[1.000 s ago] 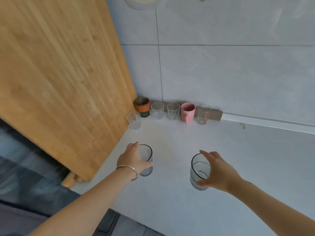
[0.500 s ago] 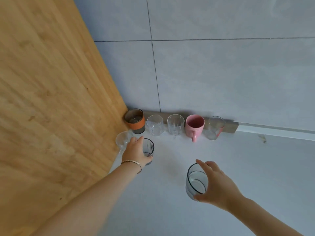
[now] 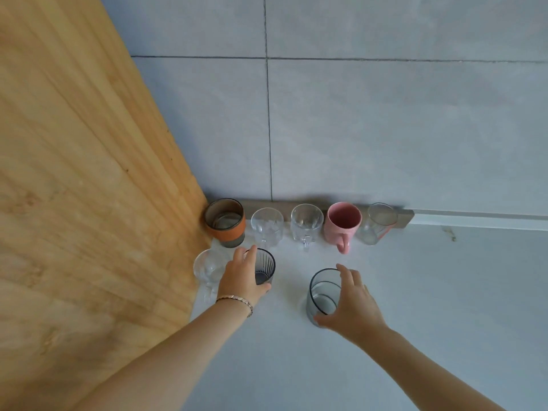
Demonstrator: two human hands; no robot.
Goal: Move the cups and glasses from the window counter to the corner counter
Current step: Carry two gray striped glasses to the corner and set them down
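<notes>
Wooden panel [image 3: 74, 188] fills the left, pale table [image 3: 430, 292] stretches right. Along the far wall stands a row: orange-banded cup [image 3: 225, 222], clear mugs, pink mug [image 3: 342, 222]. Nearer, left hand [image 3: 241, 278] grips the ribbed glass [image 3: 264, 266]; right hand [image 3: 351, 307] clasps the smoky glass [image 3: 323, 295].

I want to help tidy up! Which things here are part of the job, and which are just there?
Part of the job: ribbed glass in the left hand; smoky glass in the right hand; pink mug; orange-banded cup; clear glasses by the wall.

Just there: wooden panel; tiled wall; bracelet.
</notes>
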